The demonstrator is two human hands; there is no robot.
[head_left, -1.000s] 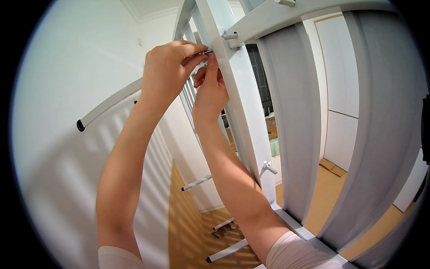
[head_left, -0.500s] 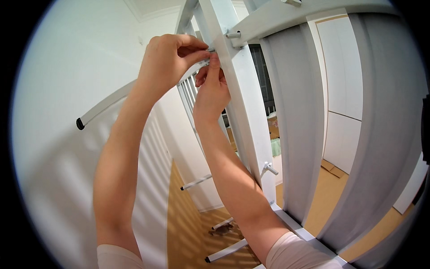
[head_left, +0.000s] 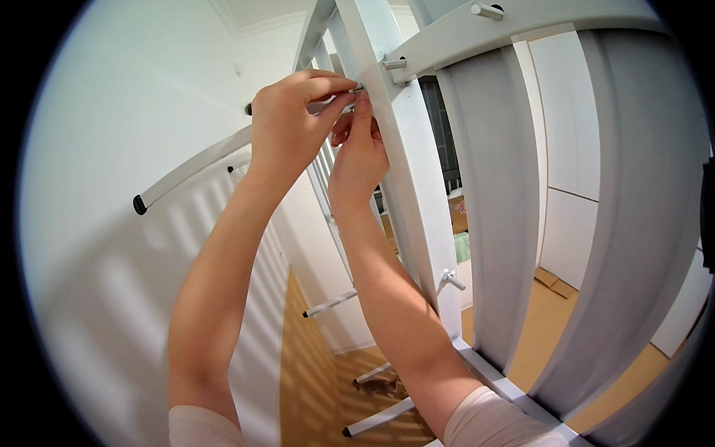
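Observation:
Up at the white metal frame's upright post [head_left: 417,171], both my hands work close together. My left hand [head_left: 287,127] is closed, its thumb and fingertips pinching the end of a small silvery bolt [head_left: 357,88] beside the post. Just below and to the right, my right hand [head_left: 359,167] is closed too. Its thumb points up against the underside of the bolt, and its other fingers curl in behind, partly hidden. What those fingers hold, if anything, cannot be made out. Another bolt [head_left: 393,65] sticks out where the top rail [head_left: 477,45] meets the post.
A wing-headed bolt [head_left: 451,281] juts from the post lower down. Wide grey slats [head_left: 491,201] fill the right side. White tubes with black end caps, one tube [head_left: 194,165] at left and another tube [head_left: 378,417] low, reach out near the wall [head_left: 126,149] and wooden floor [head_left: 309,372].
The view has shifted slightly. My left hand sits a little lower and farther right, with more of the bolt's end showing between its fingertips. My right hand keeps its place by the bolt.

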